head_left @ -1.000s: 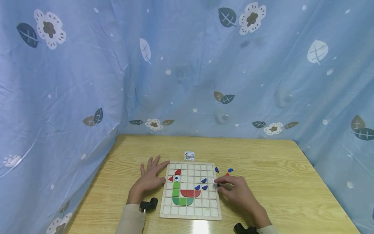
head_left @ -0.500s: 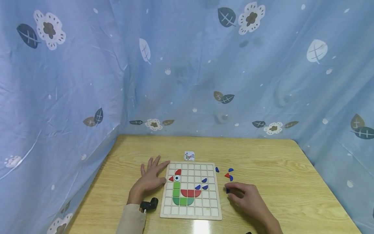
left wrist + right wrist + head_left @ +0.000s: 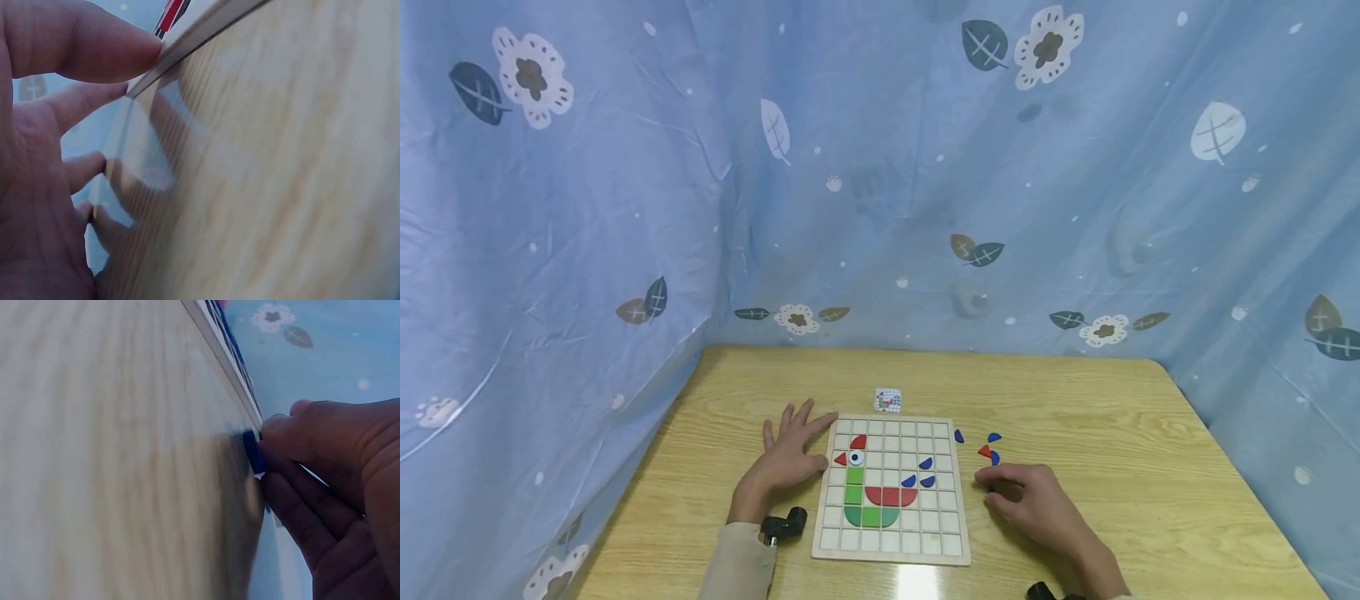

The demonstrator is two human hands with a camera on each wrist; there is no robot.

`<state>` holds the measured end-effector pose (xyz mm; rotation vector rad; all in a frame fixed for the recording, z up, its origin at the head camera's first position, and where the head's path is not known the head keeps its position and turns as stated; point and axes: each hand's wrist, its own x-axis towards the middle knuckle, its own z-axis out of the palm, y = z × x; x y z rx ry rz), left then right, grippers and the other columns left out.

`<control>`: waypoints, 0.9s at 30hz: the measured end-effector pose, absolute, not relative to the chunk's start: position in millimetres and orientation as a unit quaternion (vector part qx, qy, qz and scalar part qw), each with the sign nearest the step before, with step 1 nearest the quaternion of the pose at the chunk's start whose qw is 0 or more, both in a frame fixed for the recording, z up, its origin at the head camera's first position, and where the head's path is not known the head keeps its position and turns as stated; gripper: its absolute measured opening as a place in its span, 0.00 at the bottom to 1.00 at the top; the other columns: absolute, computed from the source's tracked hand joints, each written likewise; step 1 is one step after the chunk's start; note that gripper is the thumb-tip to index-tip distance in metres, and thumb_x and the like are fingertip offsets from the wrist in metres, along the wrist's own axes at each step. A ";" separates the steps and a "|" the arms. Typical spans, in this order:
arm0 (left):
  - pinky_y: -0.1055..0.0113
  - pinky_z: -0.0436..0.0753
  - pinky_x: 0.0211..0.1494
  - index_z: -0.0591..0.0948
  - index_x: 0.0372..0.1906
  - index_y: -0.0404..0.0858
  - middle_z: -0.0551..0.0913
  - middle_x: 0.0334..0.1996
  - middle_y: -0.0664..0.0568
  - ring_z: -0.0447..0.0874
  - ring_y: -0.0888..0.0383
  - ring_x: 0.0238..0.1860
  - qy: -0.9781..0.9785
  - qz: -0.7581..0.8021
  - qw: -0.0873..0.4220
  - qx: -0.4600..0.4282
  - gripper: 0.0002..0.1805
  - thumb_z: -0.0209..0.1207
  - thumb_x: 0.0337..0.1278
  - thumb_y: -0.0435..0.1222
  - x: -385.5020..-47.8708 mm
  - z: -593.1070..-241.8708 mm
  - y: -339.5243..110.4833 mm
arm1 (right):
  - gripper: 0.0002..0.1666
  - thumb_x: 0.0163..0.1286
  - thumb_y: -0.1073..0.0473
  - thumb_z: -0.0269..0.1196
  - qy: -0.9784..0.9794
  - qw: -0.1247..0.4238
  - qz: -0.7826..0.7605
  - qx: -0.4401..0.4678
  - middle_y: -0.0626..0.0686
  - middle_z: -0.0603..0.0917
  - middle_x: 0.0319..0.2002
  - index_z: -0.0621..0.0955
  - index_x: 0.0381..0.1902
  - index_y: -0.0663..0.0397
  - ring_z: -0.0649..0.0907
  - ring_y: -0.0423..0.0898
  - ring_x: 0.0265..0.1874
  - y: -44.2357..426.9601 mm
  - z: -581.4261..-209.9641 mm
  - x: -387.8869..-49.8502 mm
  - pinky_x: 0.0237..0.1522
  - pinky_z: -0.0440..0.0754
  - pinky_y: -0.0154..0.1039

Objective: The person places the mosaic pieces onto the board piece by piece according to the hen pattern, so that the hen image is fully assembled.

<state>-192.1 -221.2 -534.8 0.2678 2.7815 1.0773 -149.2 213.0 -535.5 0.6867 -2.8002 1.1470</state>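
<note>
A light wooden grid board (image 3: 925, 542) lies on the table, bearing a bird picture of red, green and blue pieces with a round eye piece (image 3: 856, 457). Along its left edge my left hand (image 3: 786, 458) spreads its fingers; thumb and forefinger touch the board's side, as the left wrist view also shows. To the right of the board, my right hand (image 3: 1033, 504) pinches a blue half-round piece (image 3: 253, 452) low over the table. Fingers largely hide this piece in the head view. Three blue pieces sit at the bird's tail, among them one blue half-round (image 3: 928, 482).
Beyond my right hand lie loose pieces: a red triangle (image 3: 984, 451) touching a blue half-round (image 3: 996, 458), another blue one (image 3: 995, 437) behind, and one (image 3: 959, 436) beside the board's edge. A small picture card (image 3: 887, 400) lies behind the board.
My right hand has drawn away from the board's right edge, rightward and slightly nearer, uncovering the red triangle and a blue piece. The left hand stays put.
</note>
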 end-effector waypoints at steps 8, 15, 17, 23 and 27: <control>0.24 0.19 0.80 0.72 0.84 0.51 0.46 0.91 0.37 0.27 0.31 0.90 0.924 0.366 0.073 0.089 0.47 0.65 0.53 0.36 -191.6 -532.5 -221.9 | 0.17 0.65 0.67 0.77 -0.903 0.023 0.377 0.204 0.36 0.95 0.46 0.94 0.49 0.43 0.90 0.33 0.51 226.2 -535.6 -134.7 0.56 0.89 0.34; 0.24 0.19 0.80 0.70 0.85 0.52 0.45 0.91 0.39 0.26 0.32 0.90 0.926 0.360 0.079 0.085 0.47 0.64 0.55 0.37 -192.7 -534.2 -223.9 | 0.19 0.65 0.71 0.76 -0.887 0.010 0.410 0.213 0.41 0.95 0.47 0.93 0.49 0.45 0.91 0.34 0.49 219.8 -537.2 -135.4 0.54 0.90 0.34; 0.24 0.19 0.80 0.71 0.84 0.52 0.45 0.91 0.39 0.27 0.32 0.90 0.926 0.358 0.079 0.085 0.47 0.64 0.55 0.37 -192.5 -534.7 -223.7 | 0.19 0.64 0.73 0.75 -0.881 0.016 0.416 0.225 0.42 0.95 0.46 0.93 0.48 0.45 0.91 0.34 0.48 217.1 -538.9 -136.2 0.52 0.91 0.34; 0.24 0.20 0.81 0.71 0.84 0.52 0.46 0.91 0.39 0.28 0.32 0.90 0.928 0.354 0.077 0.081 0.46 0.64 0.54 0.37 -191.8 -535.5 -222.6 | 0.24 0.59 0.77 0.75 -0.880 0.087 0.377 0.274 0.40 0.94 0.43 0.92 0.43 0.42 0.91 0.35 0.45 208.1 -541.1 -139.0 0.50 0.90 0.33; 0.24 0.20 0.81 0.72 0.84 0.52 0.47 0.91 0.38 0.28 0.32 0.90 0.928 0.356 0.076 0.082 0.46 0.65 0.54 0.37 -192.5 -534.4 -221.6 | 0.23 0.59 0.77 0.75 -0.872 0.090 0.374 0.303 0.39 0.94 0.42 0.92 0.43 0.43 0.91 0.35 0.44 196.8 -536.1 -142.7 0.49 0.90 0.34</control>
